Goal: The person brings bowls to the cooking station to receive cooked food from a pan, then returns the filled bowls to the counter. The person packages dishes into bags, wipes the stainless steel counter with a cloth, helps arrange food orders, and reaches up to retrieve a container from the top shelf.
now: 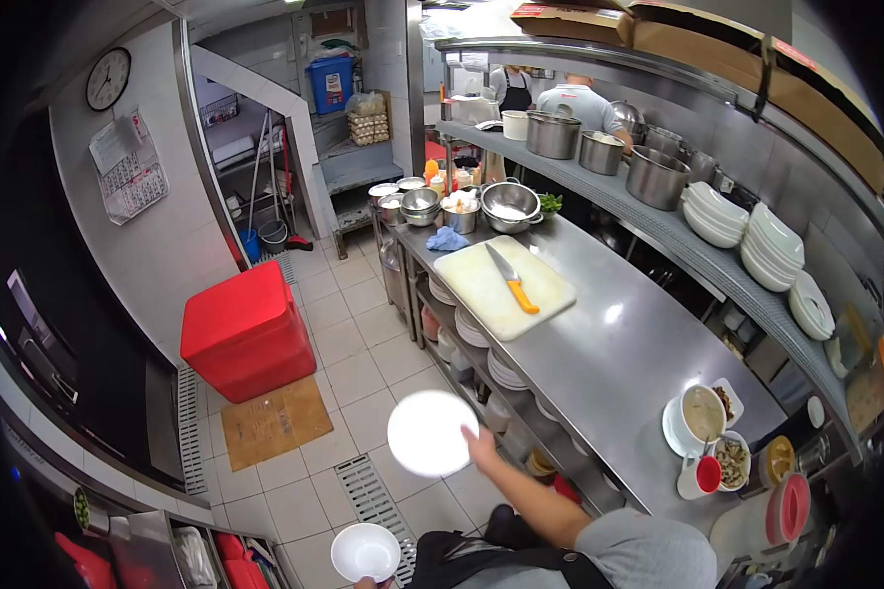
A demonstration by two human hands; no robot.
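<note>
A round white plate (430, 433) is held out over the floor by my right hand (479, 448), which grips its right edge. The plate looks bright and overexposed, so any detail on its surface is lost. Lower down, a white bowl (364, 550) is in my left hand (372, 583); only a few fingertips show under its near rim, at the bottom edge of the view. The inside of the bowl looks white. Beside my right arm runs the steel counter (599, 344), with stacked white plates (506, 371) on the shelf beneath it.
A cutting board (462, 270) carries an orange-handled knife (521, 294). Bowls of food, including a soup bowl (703, 412), stand at the counter's near end. A red box (246, 329) sits on the floor to the left. Two people (572, 101) are beyond the upper shelf.
</note>
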